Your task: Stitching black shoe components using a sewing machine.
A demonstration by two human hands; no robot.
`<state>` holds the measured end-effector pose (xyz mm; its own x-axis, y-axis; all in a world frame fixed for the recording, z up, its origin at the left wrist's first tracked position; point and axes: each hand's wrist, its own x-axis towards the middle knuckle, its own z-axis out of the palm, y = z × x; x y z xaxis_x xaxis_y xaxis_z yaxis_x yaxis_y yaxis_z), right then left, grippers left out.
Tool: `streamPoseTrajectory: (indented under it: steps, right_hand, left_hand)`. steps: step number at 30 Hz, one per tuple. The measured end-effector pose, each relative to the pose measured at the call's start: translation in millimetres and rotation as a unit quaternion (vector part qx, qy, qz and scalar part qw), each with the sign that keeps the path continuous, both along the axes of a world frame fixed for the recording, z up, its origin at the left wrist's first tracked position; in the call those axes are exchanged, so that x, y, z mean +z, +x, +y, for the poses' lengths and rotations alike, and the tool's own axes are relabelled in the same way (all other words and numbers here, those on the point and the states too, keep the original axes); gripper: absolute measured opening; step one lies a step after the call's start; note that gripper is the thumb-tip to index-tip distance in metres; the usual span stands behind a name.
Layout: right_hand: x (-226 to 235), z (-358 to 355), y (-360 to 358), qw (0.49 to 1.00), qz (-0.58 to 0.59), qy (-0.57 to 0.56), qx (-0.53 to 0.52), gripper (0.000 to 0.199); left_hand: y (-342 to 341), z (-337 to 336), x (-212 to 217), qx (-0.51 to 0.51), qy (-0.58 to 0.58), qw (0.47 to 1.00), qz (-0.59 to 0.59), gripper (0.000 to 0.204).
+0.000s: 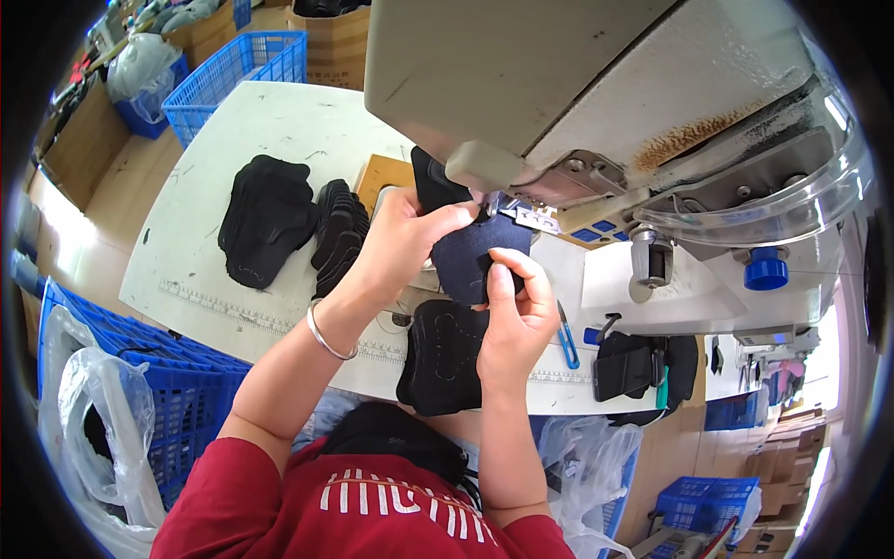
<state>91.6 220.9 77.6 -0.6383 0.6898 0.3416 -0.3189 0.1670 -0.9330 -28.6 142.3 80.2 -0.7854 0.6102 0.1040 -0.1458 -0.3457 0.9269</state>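
At the middle of the white table [233, 149], under the head of the grey sewing machine [577, 84], two hands hold one dark blue fabric piece [470, 256]. The left hand [400, 242] pinches the piece's upper left edge, fingers closed on it beside the presser foot [517, 212]. The right hand [512, 317] grips the lower edge, its thumb pressed flat on the cloth and its fingers curled behind. A single silver bangle [326, 337] rings the left wrist.

On the table's left half lie two heaps of black cut pieces: a broad pile [265, 219] and a fanned stack [337, 233] just beside it; how many pieces each holds cannot be counted. One more black piece [442, 359] with stitched lines lies at the near edge, partly covered by the right hand. A fourth dark bundle [643, 363] sits toward the right end. One blue snipper [566, 337] lies beside the right hand.

The needle is hidden behind the left fingers. At least four blue plastic baskets [237, 70] stand around the table, each cut off or partly hidden, as is the one clear plastic bag [102, 429] at the lower left.
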Motion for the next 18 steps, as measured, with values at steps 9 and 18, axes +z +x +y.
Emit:
streamPoseTrajectory:
  steps: [9, 18]
  right_hand:
    - [2, 12, -2, 1.000, 0.002, 0.015, -0.021, 0.013]
    - [-1, 26, -8, 0.997, 0.044, 0.009, -0.058, 0.014]
  left_hand:
    - [11, 5, -1, 0.034, -0.012, 0.999, -0.007, 0.013]
    - [34, 11, 1, 0.116, 0.024, 0.992, 0.045, 0.017]
